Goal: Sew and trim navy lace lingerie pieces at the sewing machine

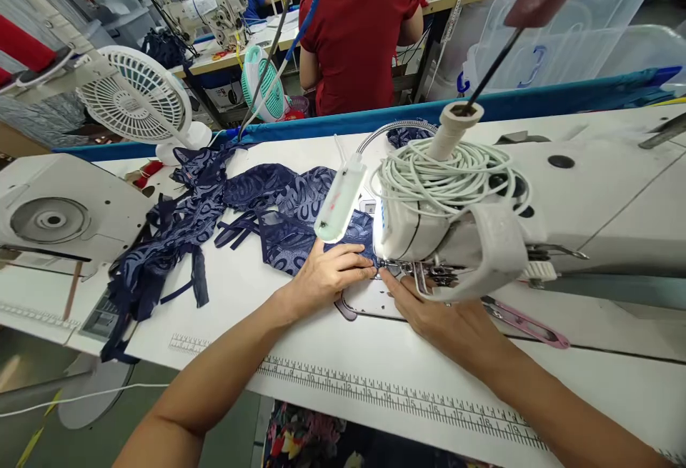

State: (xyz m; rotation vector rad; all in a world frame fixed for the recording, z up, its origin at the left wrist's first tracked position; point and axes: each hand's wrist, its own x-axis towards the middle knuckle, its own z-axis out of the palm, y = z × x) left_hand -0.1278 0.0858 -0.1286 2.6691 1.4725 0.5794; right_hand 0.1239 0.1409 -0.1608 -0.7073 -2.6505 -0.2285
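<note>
Navy patterned lace garment pieces [286, 236] lie on the white sewing table, with one edge running under the head of the sewing machine [412, 228]. My left hand [335, 271] rests flat on that edge, its fingers stretched toward the presser foot. From the other side, my right hand [423, 304] reaches in below the machine head. Its index fingertip touches close to the presser foot, across from my left fingertips. The machine partly covers my right hand's other fingers. The needle itself is too small and hidden to make out.
A lamp [340, 200] on a bendy metal neck hangs over the fabric. Pink-handled thread snips [528, 325] lie right of my right hand. More navy garments [176, 239] pile up at left by another machine [69, 211] and a white fan [136, 93]. A person in red [361, 39] sits beyond.
</note>
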